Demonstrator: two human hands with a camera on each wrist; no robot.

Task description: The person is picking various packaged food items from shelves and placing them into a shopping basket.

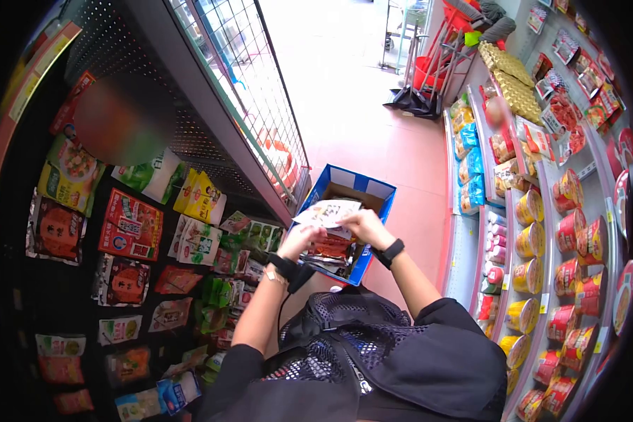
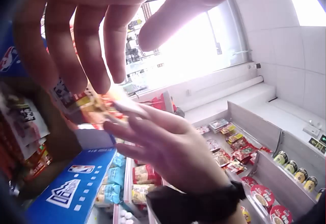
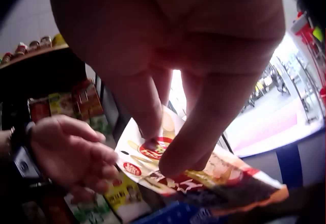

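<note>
A white food packet (image 1: 328,211) with red and brown print is held over a blue cardboard box (image 1: 390,191). My right hand (image 1: 371,228) pinches it between thumb and fingers; the right wrist view shows the printed face of the packet (image 3: 168,168) below the fingertips. My left hand (image 1: 299,243) is beside the packet on the left, its fingers loosely bent and holding nothing. In the right wrist view, a gap separates the left hand (image 3: 76,155) from the packet. Beneath both hands, several food packets (image 1: 334,246) lie inside the box.
Packets (image 1: 130,224) hang on a dark rack at the left. Shelves on the right carry cup noodles (image 1: 527,240) and bagged goods (image 1: 471,172). Brooms and dustpans (image 1: 422,102) stand at the back, beyond the tiled floor (image 1: 408,158). A wire grid panel (image 1: 250,70) rises behind the rack.
</note>
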